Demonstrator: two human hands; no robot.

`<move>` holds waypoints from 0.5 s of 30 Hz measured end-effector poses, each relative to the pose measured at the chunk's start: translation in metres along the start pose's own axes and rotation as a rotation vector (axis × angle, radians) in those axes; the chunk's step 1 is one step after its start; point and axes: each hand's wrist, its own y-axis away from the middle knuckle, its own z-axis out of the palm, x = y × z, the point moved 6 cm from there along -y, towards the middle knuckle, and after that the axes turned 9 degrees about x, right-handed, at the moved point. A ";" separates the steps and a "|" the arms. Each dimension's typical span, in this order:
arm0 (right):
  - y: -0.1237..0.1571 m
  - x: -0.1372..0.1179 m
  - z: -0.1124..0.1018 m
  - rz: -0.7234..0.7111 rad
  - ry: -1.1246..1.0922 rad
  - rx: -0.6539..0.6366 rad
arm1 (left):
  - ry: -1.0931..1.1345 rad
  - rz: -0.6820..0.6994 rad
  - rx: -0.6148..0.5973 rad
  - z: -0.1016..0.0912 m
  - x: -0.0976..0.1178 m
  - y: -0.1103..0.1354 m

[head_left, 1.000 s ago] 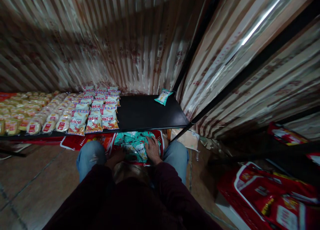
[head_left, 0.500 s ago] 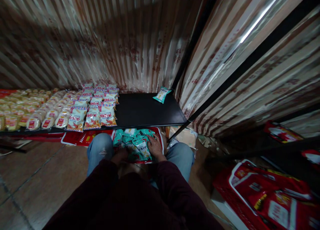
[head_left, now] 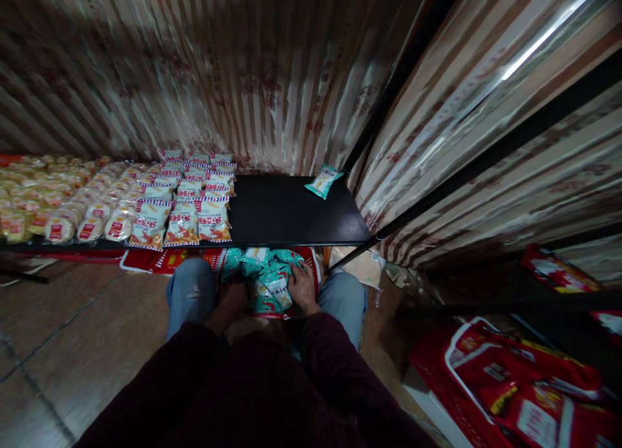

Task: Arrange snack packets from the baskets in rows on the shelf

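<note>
Between my knees stands a red bag [head_left: 317,273] filled with teal snack packets [head_left: 265,276]. My right hand [head_left: 303,288] lies over the right side of these packets, its fingers apart and touching them. At the bag's left side is my left hand [head_left: 234,299], in deep shadow, so its fingers do not show clearly. A single teal snack packet [head_left: 324,181] rests at the back right of the black shelf [head_left: 291,208], out of reach of both hands' present spots.
White and red snack packets [head_left: 182,222] stand in rows on the shelf, with round wrapped cakes [head_left: 120,224] to their left. A black post [head_left: 413,205] slants past the shelf's right end. Red bags [head_left: 534,383] lie at the lower right.
The view has shifted slightly. My left hand has come a little more into sight at the bag's left side. My right hand stays on the teal packets.
</note>
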 end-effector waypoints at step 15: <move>-0.032 -0.080 0.008 -0.105 -0.086 -0.115 | 0.158 -0.103 0.383 -0.048 0.027 -0.039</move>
